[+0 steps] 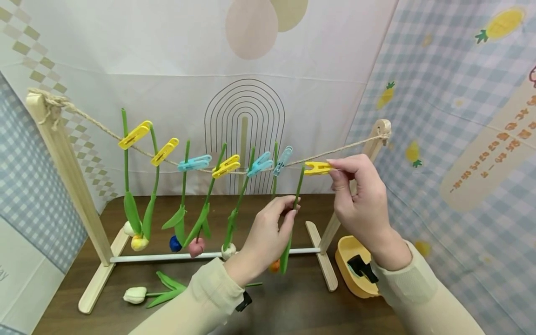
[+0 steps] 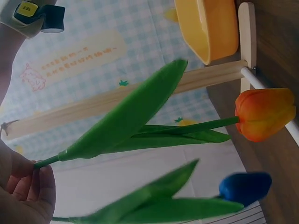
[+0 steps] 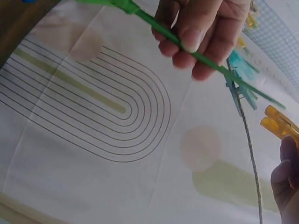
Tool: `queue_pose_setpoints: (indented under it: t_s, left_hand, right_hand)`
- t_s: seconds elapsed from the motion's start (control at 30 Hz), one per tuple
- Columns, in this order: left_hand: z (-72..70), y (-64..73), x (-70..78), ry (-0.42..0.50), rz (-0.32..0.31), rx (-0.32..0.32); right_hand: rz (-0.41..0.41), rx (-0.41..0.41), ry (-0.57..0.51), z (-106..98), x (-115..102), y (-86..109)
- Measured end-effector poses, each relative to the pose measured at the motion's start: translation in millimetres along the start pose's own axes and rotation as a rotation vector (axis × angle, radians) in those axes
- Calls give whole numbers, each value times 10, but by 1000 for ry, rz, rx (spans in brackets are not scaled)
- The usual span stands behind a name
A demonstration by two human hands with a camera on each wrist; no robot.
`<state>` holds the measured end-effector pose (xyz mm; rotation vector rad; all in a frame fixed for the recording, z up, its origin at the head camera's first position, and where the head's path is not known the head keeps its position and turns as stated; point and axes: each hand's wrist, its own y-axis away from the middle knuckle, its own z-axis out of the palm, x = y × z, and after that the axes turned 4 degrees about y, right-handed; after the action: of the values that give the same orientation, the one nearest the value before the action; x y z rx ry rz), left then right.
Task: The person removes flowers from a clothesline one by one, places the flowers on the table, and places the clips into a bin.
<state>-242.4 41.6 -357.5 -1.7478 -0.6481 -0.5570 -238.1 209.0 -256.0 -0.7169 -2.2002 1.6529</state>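
Note:
My left hand (image 1: 265, 230) pinches the green stem (image 1: 299, 185) of an artificial orange tulip (image 2: 265, 115), which hangs bloom-down. The top of that stem stands near the twine line (image 1: 339, 148). My right hand (image 1: 362, 204) holds a yellow clothespin (image 1: 317, 168) between thumb and fingers, its front end pointing at the stem top. In the right wrist view, a small gap shows between the clothespin and the stem. Left of my hands, other tulips hang upside down from the twine by yellow clothespins (image 1: 135, 135) and blue clothespins (image 1: 194, 163).
Wooden posts (image 1: 71, 181) hold the twine, with a white bar (image 1: 167, 257) joining their feet. A white tulip (image 1: 135, 295) lies on the brown table (image 1: 301, 307), partly behind my left forearm. The yellow basin (image 1: 347, 260) stands at the right, partly behind my right wrist.

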Motion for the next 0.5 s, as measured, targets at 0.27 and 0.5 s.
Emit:
queue_pose_setpoints:
  t_s: [0.27,0.5]
  left_hand:
    - [-73,148,-41,-8,14,-33]
    - [-166,299,-69,-73,42,-67]
  right_hand:
    - [22,-50,33,-43,80,107]
    - [50,-105,66,-103,115,197]
